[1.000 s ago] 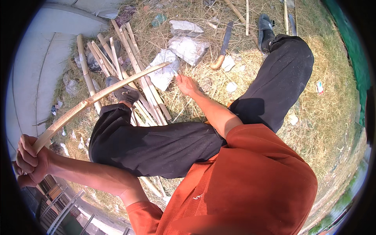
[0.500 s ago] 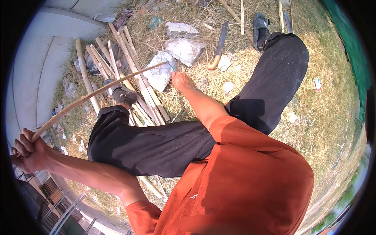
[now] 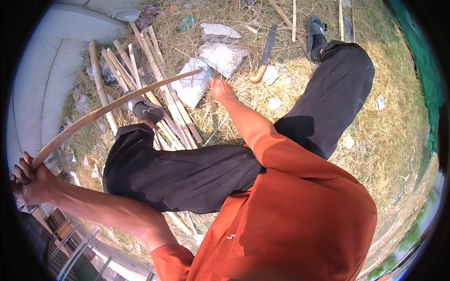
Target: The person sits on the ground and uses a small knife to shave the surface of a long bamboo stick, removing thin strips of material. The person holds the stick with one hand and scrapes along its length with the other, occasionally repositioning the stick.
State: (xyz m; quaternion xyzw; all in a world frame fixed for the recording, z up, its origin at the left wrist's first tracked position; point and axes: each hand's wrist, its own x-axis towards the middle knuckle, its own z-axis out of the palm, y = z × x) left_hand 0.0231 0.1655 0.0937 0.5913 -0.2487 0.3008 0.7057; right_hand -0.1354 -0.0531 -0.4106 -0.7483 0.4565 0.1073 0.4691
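Observation:
At the far left, my left hand is closed round the near end of a long, slightly bowed bamboo strip. The strip slopes up and right across my left shoe, its far tip over a pale stone. Beside that tip, my right hand is closed round a small blue-handled knife. The knife's blade lies at or against the strip's tip; its exact contact is too small to make out. Below the strip, my left leg in black trousers is bent.
Several split bamboo pieces lie at the left beside a pale wall. A long-bladed machete with a curved wooden handle rests on dry grass right of two more white stones. A green sheet borders the right.
The bamboo strip has turned, showing more of its broad face. My left hand has shifted slightly left, and my right hand has moved a little up and right with the knife.

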